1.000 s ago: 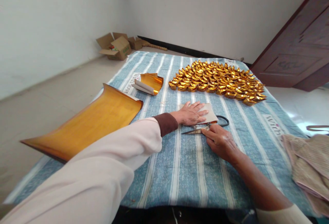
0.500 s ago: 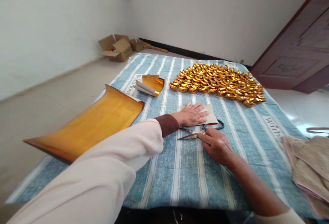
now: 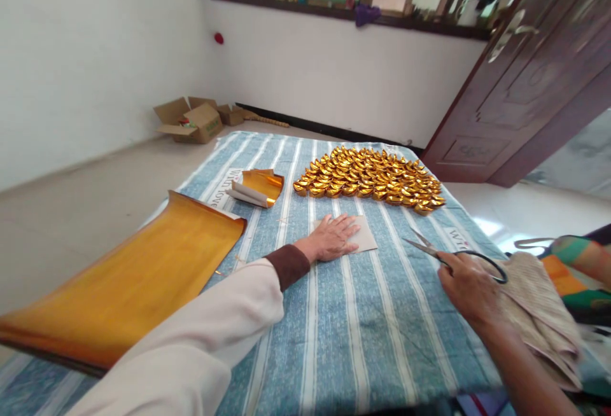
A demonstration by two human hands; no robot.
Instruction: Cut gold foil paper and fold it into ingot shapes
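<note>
My left hand (image 3: 334, 238) lies flat with its fingers spread on a small greyish sheet of paper (image 3: 367, 234), pressing it to the striped cloth. In my right hand (image 3: 470, 285) is a pair of scissors (image 3: 424, 245) with black handles. Their blades are slightly apart and point left, well to the right of the paper. A large gold paper sheet (image 3: 128, 282) curls at its edges on the left. Beyond my left hand sits a smaller rolled gold paper piece (image 3: 262, 186). Many folded gold paper ingots (image 3: 372, 177) stand in a packed group at the far side.
A blue and white striped cloth (image 3: 329, 333) covers the table. A beige towel (image 3: 534, 314) lies at the right edge, beside colourful cloth. An open cardboard box (image 3: 195, 124) stands on the floor at the back left. A brown door (image 3: 496, 91) is at the right.
My right hand has carried the scissors away from the paper, to the right. My left hand stays flat on the sheet. The view has tilted up, bringing in the window ledge.
</note>
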